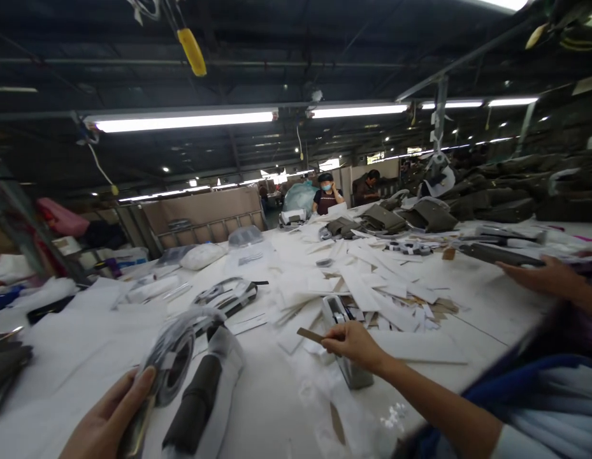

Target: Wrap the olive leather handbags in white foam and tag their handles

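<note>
My left hand (107, 421) is at the bottom left, its fingers closed round the lower end of a clear-plastic-wrapped grey ring-shaped piece (174, 360). A dark rolled piece in a white wrapper (200, 398) lies right beside it. My right hand (353, 344) reaches in from the bottom right and pinches a thin brown strip (309, 334). It rests against a small grey metal device (341, 347) standing on the white table (271, 408).
Several white paper strips (372, 287) litter the table's middle. Grey bags (432, 215) and dark parts lie at the back right. Another person's hand (547, 275) rests on the table at the right. Two people stand far behind. Plastic-wrapped parts (223, 296) lie ahead left.
</note>
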Demonstrator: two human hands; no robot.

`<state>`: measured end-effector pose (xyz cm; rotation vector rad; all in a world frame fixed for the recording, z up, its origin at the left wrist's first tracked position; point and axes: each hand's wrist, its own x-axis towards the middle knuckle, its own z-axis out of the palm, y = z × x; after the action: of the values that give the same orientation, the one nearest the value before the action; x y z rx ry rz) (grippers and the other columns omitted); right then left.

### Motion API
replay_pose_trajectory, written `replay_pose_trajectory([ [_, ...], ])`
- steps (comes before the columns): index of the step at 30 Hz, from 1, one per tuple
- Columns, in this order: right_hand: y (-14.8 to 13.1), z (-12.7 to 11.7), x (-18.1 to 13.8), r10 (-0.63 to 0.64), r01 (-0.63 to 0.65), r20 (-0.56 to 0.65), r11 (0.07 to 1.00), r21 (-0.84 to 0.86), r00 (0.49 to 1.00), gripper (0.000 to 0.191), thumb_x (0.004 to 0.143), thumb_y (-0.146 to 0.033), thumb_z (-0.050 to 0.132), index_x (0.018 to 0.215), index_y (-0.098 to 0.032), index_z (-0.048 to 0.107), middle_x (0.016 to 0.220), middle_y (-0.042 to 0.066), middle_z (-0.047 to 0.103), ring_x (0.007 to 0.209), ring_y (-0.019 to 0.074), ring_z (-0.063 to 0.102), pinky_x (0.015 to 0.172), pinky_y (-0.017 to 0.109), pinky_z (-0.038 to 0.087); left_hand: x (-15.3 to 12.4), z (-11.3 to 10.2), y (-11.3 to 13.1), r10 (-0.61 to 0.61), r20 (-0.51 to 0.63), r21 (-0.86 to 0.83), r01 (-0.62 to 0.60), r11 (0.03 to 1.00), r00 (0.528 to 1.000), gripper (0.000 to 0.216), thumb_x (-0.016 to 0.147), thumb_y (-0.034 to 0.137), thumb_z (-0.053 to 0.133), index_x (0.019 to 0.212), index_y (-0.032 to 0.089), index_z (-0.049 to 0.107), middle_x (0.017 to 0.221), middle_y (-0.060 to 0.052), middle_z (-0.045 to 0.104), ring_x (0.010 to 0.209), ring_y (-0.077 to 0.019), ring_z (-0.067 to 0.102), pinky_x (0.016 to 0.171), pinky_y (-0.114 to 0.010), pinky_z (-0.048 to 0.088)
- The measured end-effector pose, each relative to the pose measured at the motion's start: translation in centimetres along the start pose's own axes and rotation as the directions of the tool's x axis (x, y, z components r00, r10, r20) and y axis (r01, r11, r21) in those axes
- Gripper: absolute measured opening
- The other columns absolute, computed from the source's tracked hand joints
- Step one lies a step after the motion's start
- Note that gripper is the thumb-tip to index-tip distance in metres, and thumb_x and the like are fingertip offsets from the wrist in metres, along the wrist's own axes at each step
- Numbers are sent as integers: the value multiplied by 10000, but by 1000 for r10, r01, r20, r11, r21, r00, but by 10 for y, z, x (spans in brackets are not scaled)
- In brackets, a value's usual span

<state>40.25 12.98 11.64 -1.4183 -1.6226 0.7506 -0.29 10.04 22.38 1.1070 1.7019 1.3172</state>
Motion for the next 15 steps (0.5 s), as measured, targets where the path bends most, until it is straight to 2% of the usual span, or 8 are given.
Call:
replay_pose_trajectory([
  [2, -3, 15, 6, -4, 4, -4, 999, -47, 1000, 268, 781, -405, 657, 725, -175, 783, 612, 24, 706, 551, 149, 595, 525, 237, 385, -4, 1, 3, -50, 68, -76, 55, 996, 996, 551, 543, 630, 800, 985, 316, 703, 975, 45, 769, 916, -276, 723, 671, -328, 625],
  [4, -7, 24, 11, 7, -8, -14, 994, -111, 1000, 329, 810, -462, 647, 737, -167, 773, 621, 25, 712, 566, 146, 612, 527, 225, 394, -9, 3, 7, -35, 119, -132, 51, 990, 992, 629, 542, 593, 830, 1049, 249, 686, 960, -11, 765, 828, -247, 730, 602, -263, 603],
  [7, -14, 31, 17, -6, -16, -62, 940, -341, 998, 411, 859, -551, 602, 785, -178, 756, 691, 29, 729, 632, 147, 637, 566, 226, 400, -12, 5, 10, 11, 179, -215, 28, 976, 984, 598, 570, 524, 851, 1049, 210, 676, 879, -17, 750, 720, -196, 710, 547, -205, 567],
  [9, -16, 33, 20, -37, -12, -89, 871, -491, 995, 389, 865, -556, 613, 831, -191, 745, 776, 41, 738, 718, 167, 650, 616, 246, 393, -12, 5, 10, 25, 198, -238, 23, 971, 980, 544, 600, 504, 847, 1020, 204, 673, 824, -1, 732, 660, -161, 682, 530, -184, 547],
  [12, -16, 39, 24, -81, 27, -59, 787, -617, 995, 264, 855, -449, 683, 880, -190, 725, 900, 78, 734, 851, 209, 646, 701, 281, 376, -11, 5, 9, 31, 223, -251, 26, 968, 974, 482, 637, 516, 829, 963, 200, 666, 761, 18, 699, 595, -128, 634, 511, -174, 525],
  [15, -11, 52, 24, -132, 127, 49, 686, -717, 990, 120, 841, -271, 712, 871, -155, 713, 935, 120, 721, 904, 230, 638, 766, 310, 369, -10, 5, 9, 56, 240, -254, 7, 967, 969, 477, 664, 535, 805, 973, 200, 665, 781, 15, 700, 610, -127, 632, 528, -174, 526],
])
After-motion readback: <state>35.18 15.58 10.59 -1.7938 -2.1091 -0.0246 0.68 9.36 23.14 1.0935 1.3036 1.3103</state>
